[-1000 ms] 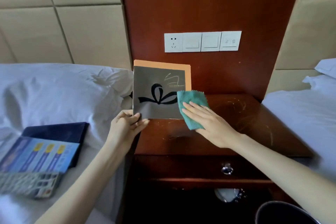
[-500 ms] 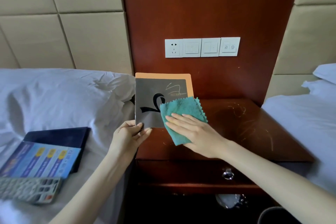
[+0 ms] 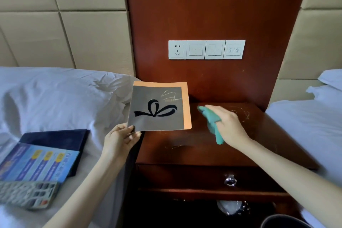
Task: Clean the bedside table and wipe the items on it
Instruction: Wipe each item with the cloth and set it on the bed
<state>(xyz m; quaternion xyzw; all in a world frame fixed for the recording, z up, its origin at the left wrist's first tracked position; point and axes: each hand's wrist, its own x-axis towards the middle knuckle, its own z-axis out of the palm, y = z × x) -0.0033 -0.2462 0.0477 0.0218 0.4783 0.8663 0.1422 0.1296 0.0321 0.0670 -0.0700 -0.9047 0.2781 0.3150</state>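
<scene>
A grey booklet [image 3: 157,109] with a black bow mark and an orange border stands tilted above the left edge of the dark wooden bedside table [image 3: 185,150]. My left hand [image 3: 121,139] pinches its lower left corner. To the right of the booklet, my right hand [image 3: 224,125] grips a teal cloth [image 3: 212,126] above the tabletop; the cloth is bunched and blurred. The cloth is clear of the booklet.
On the left bed [image 3: 55,98] lie a dark blue folder [image 3: 57,139], a blue leaflet [image 3: 37,163] and a remote control [image 3: 26,193]. A socket and switch panel [image 3: 206,49] is on the wood wall. The table has a drawer knob [image 3: 230,180]. A dark bin rim [image 3: 285,222] sits bottom right.
My right hand has drawn the cloth off the booklet's face and moved right over the tabletop, bunching it. The booklet's bow mark is now fully uncovered. My left hand keeps its hold.
</scene>
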